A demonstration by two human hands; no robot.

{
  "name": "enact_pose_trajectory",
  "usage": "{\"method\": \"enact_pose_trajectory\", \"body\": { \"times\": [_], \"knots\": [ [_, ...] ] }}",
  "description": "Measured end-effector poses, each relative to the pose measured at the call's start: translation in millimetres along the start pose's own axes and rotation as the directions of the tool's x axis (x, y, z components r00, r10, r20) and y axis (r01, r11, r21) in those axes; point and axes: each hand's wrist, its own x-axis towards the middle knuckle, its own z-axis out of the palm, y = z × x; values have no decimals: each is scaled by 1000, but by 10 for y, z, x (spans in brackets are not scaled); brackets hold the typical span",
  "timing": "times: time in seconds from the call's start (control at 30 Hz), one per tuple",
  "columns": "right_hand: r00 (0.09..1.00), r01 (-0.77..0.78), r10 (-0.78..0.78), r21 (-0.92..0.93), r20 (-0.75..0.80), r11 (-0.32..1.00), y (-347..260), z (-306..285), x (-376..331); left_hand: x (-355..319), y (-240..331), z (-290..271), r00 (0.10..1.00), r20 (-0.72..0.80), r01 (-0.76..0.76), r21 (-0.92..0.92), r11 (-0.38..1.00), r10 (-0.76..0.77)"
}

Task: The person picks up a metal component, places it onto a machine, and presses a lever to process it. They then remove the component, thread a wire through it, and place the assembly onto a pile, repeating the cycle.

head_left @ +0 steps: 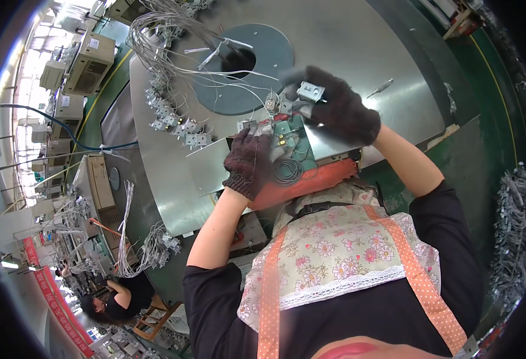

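Observation:
Both of my hands wear dark knitted gloves with greyish fingertips. My right hand (pixel 348 112), a little blurred, is closed on a small silvery metal box (pixel 311 91) with holes in its face. My left hand (pixel 249 157) bends its fingers down at the left side of the green work area; what its fingertips pinch is hidden. Just beyond them lies a small metal part (pixel 246 125). Between the hands sits a small metal piece with a round fitting (pixel 271 103), with thin grey wires running to it. A coil of thin dark wire (pixel 288 172) lies on the green surface (pixel 303 149) nearest me.
A grey disc with a central hole (pixel 275 51) lies on the steel table (pixel 358 45). Bundled grey wires (pixel 146 36) lead to several metal boxes (pixel 173 122) at the left. A screwdriver-like tool (pixel 381 88) rests at the right. Red padding (pixel 311 184) covers the near edge. Another person (pixel 125 299) sits far left.

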Motion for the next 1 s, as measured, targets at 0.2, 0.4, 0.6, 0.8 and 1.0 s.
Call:
{"method": "enact_pose_trajectory", "body": {
  "times": [0.2,0.4,0.6,0.8,1.0],
  "knots": [
    [852,-523,123,829,509,197,-177,-309,64,-14,-30,-28,997,78,20,-42,999,-17],
    [808,-574,460,665,368,477,-178,-3,134,18,37,-118,998,64,31,-81,996,-26],
    [753,-611,513,728,412,311,-208,94,178,-36,-6,-28,1000,-2,7,-62,998,-7],
    [853,-491,279,858,440,147,-281,17,77,-28,26,-83,998,48,32,-104,994,-28],
    [888,-440,234,879,396,183,-125,69,-56,-41,30,-60,999,41,26,-55,998,-23]
  ]
}}
